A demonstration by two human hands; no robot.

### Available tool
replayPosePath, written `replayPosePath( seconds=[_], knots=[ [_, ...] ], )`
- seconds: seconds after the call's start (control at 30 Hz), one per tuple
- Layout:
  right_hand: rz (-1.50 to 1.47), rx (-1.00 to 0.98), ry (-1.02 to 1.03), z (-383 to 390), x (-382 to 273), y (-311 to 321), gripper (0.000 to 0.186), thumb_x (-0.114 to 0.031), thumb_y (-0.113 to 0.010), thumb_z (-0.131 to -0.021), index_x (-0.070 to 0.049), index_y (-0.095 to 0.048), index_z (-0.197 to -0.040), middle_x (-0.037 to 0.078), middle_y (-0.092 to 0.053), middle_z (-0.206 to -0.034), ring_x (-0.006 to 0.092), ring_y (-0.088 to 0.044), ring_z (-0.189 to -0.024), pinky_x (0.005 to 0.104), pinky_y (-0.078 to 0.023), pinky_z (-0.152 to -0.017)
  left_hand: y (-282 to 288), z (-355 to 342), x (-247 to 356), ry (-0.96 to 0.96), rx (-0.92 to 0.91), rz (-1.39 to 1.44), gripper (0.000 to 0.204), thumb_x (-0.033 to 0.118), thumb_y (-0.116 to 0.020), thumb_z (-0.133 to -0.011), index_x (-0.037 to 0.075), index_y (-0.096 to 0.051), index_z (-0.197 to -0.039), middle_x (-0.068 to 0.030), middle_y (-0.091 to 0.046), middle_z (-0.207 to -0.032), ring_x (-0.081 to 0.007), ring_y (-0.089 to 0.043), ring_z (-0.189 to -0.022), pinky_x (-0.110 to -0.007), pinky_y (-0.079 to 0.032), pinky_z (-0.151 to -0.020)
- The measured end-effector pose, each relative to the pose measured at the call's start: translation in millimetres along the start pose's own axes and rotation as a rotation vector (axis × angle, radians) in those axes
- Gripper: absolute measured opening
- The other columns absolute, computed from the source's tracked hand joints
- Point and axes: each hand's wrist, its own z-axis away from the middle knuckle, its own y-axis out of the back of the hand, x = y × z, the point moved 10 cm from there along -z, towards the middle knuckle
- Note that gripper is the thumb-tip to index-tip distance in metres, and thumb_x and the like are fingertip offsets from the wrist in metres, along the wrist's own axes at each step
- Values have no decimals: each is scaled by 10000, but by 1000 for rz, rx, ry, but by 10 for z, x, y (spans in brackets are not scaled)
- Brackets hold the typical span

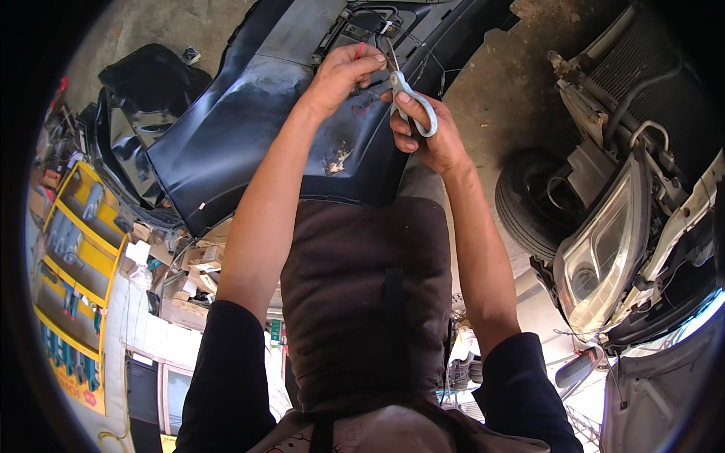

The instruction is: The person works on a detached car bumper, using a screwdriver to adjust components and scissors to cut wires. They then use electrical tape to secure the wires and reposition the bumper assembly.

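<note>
My right hand [442, 140] grips a pair of scissors [398, 79] with pale blue-grey handles, thumb through one loop. The blades point up and away, close beside my left fingertips. My left hand [332, 83] is closed in a pinch, and a thin red piece [359, 50], perhaps a wire, sticks up from its fingers. Both hands are over a large dark car bumper [249, 113]. Thin wires [430, 53] run across the bumper's inner side just beyond my hands. Exactly what lies between the blades is too small to tell.
At right are a tyre [525, 204], a car headlight [604, 264] and an opened car front with a radiator [634, 68]. Black plastic parts [143, 90] lie on the concrete floor at left. A yellow tool rack [75, 264] and cardboard boxes [204, 260] stand at lower left.
</note>
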Motion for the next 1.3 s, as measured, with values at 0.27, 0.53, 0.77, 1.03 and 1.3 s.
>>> replayPosePath(
  seconds=[0.27, 0.53, 0.77, 1.03, 1.3],
  knots=[
    [-146, -64, -62, 18, 38, 0, 350, -303, -670, -935, 24, -628, -1051, 19, -473, -639, 87, -372, -472, 222, -294, -425, 4, 7, -21, 24, -33, 110, 148, 176, -641, -926, 29, -644, -936, 35, -540, -769, -51, -425, -645, -227, -359, -615],
    [458, 233, 125, 6, -150, 178, 357, -312, -721, -905, -3, -637, -1065, -2, -522, -705, 51, -448, -544, 233, -343, -468, -51, 43, 64, -71, 102, -125, 200, 216, -714, -892, 21, -674, -906, 31, -590, -748, -60, -480, -682, -224, -381, -629],
    [979, 476, 327, 119, -391, 214, 457, -361, -763, -826, -11, -650, -1098, 80, -622, -724, 150, -573, -674, 316, -472, -635, -69, 45, 77, -131, 221, -101, 143, 129, -710, -883, 3, -676, -940, -3, -632, -804, -64, -534, -718, -222, -425, -664],
    [1033, 514, 249, 173, -445, 150, 449, -379, -737, -832, -18, -656, -1087, 117, -624, -692, 177, -582, -640, 342, -469, -625, -107, 99, 97, -138, 294, -71, 115, 82, -693, -876, -27, -673, -906, -18, -649, -804, -79, -573, -725, -235, -463, -682],
    [976, 353, 256, 115, -414, 165, 355, -311, -716, -887, 2, -651, -1043, 41, -540, -632, 105, -503, -565, 288, -395, -503, -168, 43, 71, -21, 57, -410, 205, 227, -624, -948, 25, -663, -942, 50, -538, -750, -47, -448, -666, -217, -364, -604]
  ],
)
